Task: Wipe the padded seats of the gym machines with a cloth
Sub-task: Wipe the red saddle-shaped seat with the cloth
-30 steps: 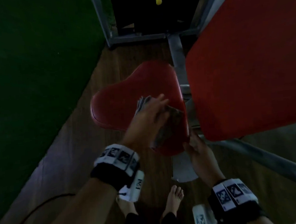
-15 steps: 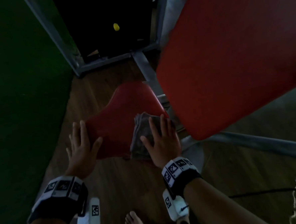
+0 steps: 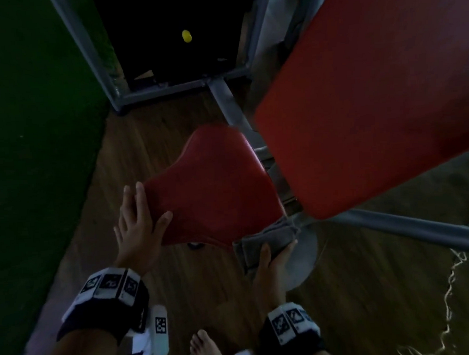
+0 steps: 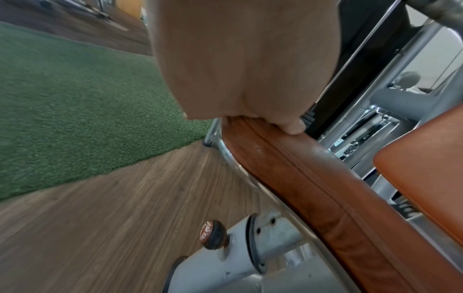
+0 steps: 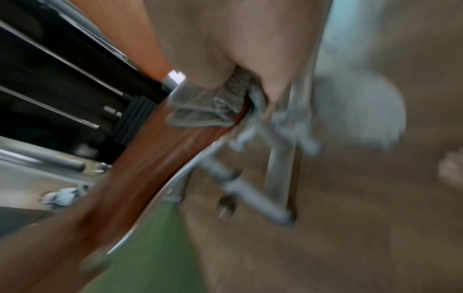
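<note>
seat: the red padded seat point(image 3: 215, 189) sits low on its grey post point(image 4: 250, 243), just in front of the large red back pad point(image 3: 368, 92); its top shows no cloth on it.
cloth: the grey folded cloth point(image 3: 267, 239) is at the seat's near right corner, partly off the edge and hanging over the wooden floor point(image 3: 149, 144).
right hand: the right hand point(image 3: 272, 268) holds the cloth from below, thumb over its top and fingers point(image 3: 291, 246) under it, so the fingers are clamped on the cloth; the right wrist view is blurred but shows the cloth bunched between palm and seat edge.
left hand: the left hand point(image 3: 137, 224) rests on the seat's near left edge, fingers straight and a little apart, thumb lying on the top; it steadies and grips nothing.
risk, cloth: I judge the cloth may slip free or unfold, since only part of it is pinched and the rest hangs past the corner; a drop puts it on the floor and dirties it.
risk, coverage: the stroke seems to run off the corner, so the far narrow end near the frame point(image 3: 231, 106) may be left unwiped.
risk, snag: the loose fold could catch on the metal bracket under the seat point(image 5: 253, 178).
risk, knob: the adjusting knob point(image 4: 213, 235) lies below the left edge; a knock from the left hand could shift the seat.
</note>
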Demonstrator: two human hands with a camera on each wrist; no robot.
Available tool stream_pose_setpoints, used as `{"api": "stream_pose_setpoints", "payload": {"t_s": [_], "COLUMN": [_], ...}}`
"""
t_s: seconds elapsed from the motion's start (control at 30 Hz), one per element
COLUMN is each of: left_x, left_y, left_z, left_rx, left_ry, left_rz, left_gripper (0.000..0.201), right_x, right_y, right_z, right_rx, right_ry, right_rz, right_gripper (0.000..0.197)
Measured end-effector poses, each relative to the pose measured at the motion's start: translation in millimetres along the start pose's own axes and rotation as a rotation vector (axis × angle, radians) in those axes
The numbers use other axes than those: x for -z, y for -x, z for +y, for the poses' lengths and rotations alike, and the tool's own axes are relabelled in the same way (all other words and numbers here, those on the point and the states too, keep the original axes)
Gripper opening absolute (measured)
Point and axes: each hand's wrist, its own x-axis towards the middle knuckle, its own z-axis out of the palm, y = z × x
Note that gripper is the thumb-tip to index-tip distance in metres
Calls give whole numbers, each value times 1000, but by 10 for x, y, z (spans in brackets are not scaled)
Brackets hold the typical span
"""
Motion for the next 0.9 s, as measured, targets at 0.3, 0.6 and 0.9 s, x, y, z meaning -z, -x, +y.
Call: {"api": "stream_pose_setpoints", "payload": {"t_s": [0.3,0.6,0.9], "left_x": [10,16,-24], "left_y": [11,6,-13], "left_z": [24,16,-34], "left_rx": [4,5,-31], "left_ry": [20,40,66], "left_rz": [0,2,36], "left_gripper": [86,85,93], "right_x": [101,-128,-81], "right_y": [-453,17,-313], "right_z": [-106,-14,-52], "right_rx": [93,159,94], "right_ry": [-185,-127,-200], "right_rz": [86,71,146], "right_gripper": [60,75,68]}}
